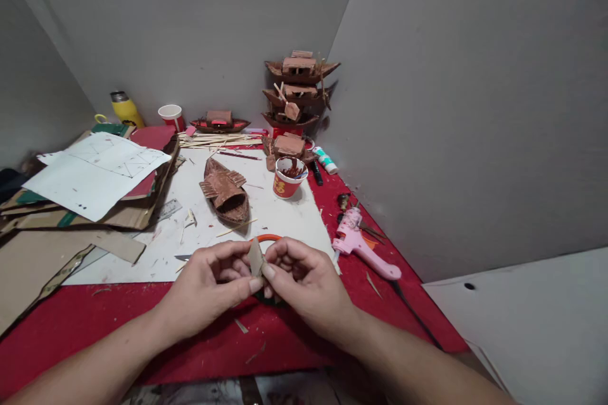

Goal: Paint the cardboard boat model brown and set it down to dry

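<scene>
Between my two hands, over the front edge of the white sheet, is a small piece of cardboard (pixel 256 257). My left hand (pixel 213 285) pinches it at its lower left with thumb and fingers. From the other side, my right hand (pixel 299 272) grips its right edge. Behind and below the fingers shows part of an orange ring-shaped handle (pixel 266 238), mostly hidden. Just beyond my hands, a brown model boat (pixel 226 193) with a ribbed roof rests on the white sheet (pixel 161 253).
A pink glue gun (pixel 363 247) lies at the right with its cord. Beyond stand a paper cup (pixel 289 178) with brown stains and stacked model boats (pixel 299 85). Cardboard sheets and paper (pixel 95 168) pile up at the left. Thin sticks (pixel 223 140) lie at the back.
</scene>
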Demonstrator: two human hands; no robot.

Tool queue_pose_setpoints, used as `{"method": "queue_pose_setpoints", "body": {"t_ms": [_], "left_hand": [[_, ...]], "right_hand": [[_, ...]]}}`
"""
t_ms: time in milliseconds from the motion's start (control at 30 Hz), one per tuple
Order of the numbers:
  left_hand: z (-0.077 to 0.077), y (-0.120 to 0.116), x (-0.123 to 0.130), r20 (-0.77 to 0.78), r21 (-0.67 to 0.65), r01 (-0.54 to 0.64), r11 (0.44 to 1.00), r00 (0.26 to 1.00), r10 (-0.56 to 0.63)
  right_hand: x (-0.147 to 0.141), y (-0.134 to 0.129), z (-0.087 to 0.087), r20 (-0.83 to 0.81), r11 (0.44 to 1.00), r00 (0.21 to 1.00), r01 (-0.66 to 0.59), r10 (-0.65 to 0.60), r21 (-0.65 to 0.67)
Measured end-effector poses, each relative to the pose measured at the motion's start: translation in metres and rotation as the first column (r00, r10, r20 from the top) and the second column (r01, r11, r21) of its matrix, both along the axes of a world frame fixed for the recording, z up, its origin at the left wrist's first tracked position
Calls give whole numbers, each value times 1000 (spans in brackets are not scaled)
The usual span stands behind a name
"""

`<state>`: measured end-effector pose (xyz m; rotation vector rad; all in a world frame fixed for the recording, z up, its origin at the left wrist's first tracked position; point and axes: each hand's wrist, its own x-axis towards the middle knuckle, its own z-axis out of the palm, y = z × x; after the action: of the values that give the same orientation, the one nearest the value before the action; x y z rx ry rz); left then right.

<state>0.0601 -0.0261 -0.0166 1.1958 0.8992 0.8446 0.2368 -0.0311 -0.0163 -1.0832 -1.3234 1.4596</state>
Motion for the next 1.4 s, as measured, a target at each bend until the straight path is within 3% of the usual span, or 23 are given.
{"method": "queue_pose_setpoints", "body": {"t_ms": [133,267,367,467,633,733,833,967,1100,1200,1400], "left_hand": [[-3,1,0,-167,261,-56,964,981,102],[-8,2,-1,-285,566,-46,823,926,248],[-8,3,-2,-315,704,2,710,897,310],[-7,5,-4,-314,767,28,640,888,337],[-7,4,-5,-332,801,49,597,866,374],[-7,0,-5,-312,873,35,487,807,501],[-5,-6,-5,-273,925,37,378,757,594],[-6,-9,-4,-361,897,172,408,816,450],[-11,-7,-3,-387,885,204,419,823,415],[-12,-6,-2,-420,874,233,427,804,421],[-8,-5,-1,-510,809,283,515,773,377]], "right_hand": [[-1,1,2,18,1000,1000,22,-22,-3],[-2,3,5,5,999,1000,27,-26,-28],[-3,3,5,-3,998,1000,31,-31,-52],[-2,3,5,8,996,999,46,-45,-79],[2,6,5,-16,979,1000,-3,0,-202],[2,7,5,4,978,1000,-10,11,-209],[0,5,2,65,994,998,24,-17,-105],[-2,1,-4,201,978,977,22,-65,207],[0,-1,-11,337,879,934,-58,-119,473],[2,1,-16,398,806,902,-108,-167,582],[5,4,-24,492,712,836,-190,-244,676]]}}
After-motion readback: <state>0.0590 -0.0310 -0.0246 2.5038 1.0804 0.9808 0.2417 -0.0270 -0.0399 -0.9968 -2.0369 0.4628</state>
